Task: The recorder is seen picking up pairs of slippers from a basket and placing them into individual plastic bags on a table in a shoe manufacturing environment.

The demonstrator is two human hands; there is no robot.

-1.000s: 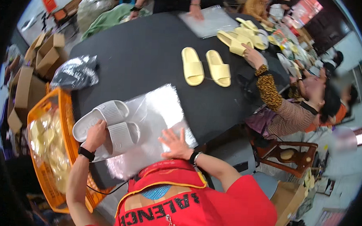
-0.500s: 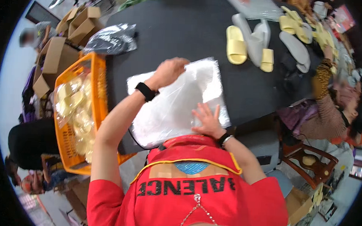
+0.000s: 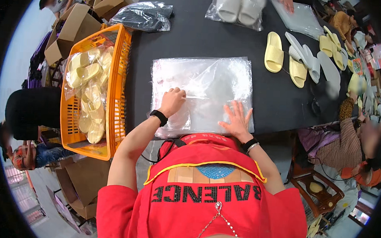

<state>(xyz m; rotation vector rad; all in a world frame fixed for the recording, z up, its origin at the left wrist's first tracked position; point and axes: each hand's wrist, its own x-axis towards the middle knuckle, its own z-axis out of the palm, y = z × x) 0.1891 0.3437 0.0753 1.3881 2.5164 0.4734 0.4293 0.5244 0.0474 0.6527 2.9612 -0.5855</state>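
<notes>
Table: black top [image 3: 194,40], under everything in reach.
Crate: orange [image 3: 120,90], just beside the table's left edge, holding bagged yellow slippers [image 3: 97,102].
Clear bags: a flat pile [image 3: 213,84] at the near edge, right of the crate, long axis running left to right across the body. Its middle lies between the two hands, to the right of the left fingertips, which are the nearer.
Dark bag: crumpled [image 3: 144,15], near the crate's far end.
Grey pair: bagged [image 3: 242,8], beyond the pile.
Yellow slipper: bare [image 3: 273,54], right of the pile, apart from it.
Right hand: palm down [image 3: 238,121] on the pile's right part, fingers spread wide.
Left hand: on the left part [image 3: 172,102], fingers bent and close together; cannot tell whether they pinch film.
</notes>
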